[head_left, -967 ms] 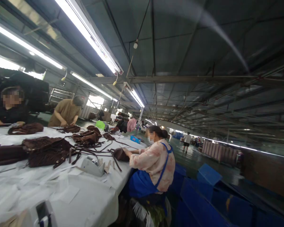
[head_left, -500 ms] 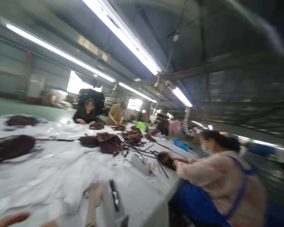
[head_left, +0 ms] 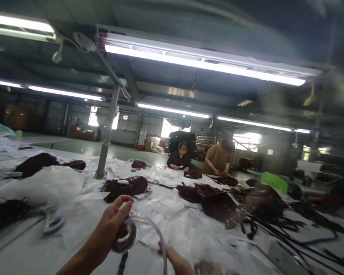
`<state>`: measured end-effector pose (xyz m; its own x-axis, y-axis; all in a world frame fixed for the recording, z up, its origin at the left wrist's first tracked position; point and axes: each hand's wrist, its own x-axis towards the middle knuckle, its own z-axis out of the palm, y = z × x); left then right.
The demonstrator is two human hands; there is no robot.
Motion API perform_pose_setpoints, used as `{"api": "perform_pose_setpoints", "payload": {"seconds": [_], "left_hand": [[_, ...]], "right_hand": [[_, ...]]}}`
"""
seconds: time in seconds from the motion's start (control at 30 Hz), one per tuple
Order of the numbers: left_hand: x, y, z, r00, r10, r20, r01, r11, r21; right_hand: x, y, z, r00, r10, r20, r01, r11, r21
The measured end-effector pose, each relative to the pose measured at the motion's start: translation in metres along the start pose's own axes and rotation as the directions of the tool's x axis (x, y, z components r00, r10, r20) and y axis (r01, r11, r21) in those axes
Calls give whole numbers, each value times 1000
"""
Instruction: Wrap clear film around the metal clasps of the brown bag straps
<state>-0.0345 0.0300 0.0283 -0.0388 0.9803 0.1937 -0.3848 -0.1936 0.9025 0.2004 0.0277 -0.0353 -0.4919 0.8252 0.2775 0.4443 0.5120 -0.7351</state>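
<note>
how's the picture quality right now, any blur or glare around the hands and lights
In the head view, the near ceiling tube and the windows are blown out against a dark roof; in the head view, pale haze veils the upper right; also in the head view, the right hand looks softer than the left hand.

Smooth, glossy plastic tape (head_left: 157,230)
</note>
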Motion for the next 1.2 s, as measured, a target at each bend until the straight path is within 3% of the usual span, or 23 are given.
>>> {"api": "perform_pose_setpoints", "payload": {"seconds": [0.1, 0.2, 0.27, 0.37, 0.5, 0.63, 0.8, 0.9, 1.0, 1.07, 1.13, 1.2], "left_hand": [[-3, -10, 15, 984, 3, 176, -22, 994, 105], [-2, -11, 28, 969, 70, 239, -102, 987, 125], [-1, -6, 32, 978, 126, 168, -138, 988, 66], [-1, 0, 34, 988, 153, -33, -155, 983, -93], [-3, 2, 36, 975, 92, -200, -146, 952, -270], [0, 0, 41, 959, 79, -274, -171, 927, -333], [14, -13, 44, 951, 112, -288, -218, 904, -368], [24, -19, 38, 978, 154, -144, -184, 957, -223], [28, -13, 29, 984, 129, 123, -139, 987, 77], [27, -4, 26, 954, 56, 294, -141, 950, 279], [25, 6, 29, 913, -5, 408, -163, 912, 376], [23, 16, 36, 915, 36, 402, -173, 935, 311]], "right_hand": [[17, -43, -14, 993, -77, -87, 89, 986, 139], [34, -75, -2, 995, -75, -63, 84, 986, 147], [41, -78, 16, 994, -47, -103, 55, 995, 84], [44, -64, 35, 970, -76, -229, 74, 997, -18], [47, -59, 30, 952, -27, -304, 31, 999, 7], [53, -80, 23, 951, -91, -296, 121, 989, 86], [57, -87, 26, 905, -112, -409, 123, 992, 1], [53, -83, 10, 936, -81, -343, 4, 976, -220], [46, -84, -12, 978, -45, -204, -93, 781, -618], [43, -89, -23, 992, -68, -106, -31, 684, -729], [42, -96, -29, 991, -122, -54, 59, 766, -640], [44, -102, -29, 988, -131, -80, 84, 897, -434]]}}
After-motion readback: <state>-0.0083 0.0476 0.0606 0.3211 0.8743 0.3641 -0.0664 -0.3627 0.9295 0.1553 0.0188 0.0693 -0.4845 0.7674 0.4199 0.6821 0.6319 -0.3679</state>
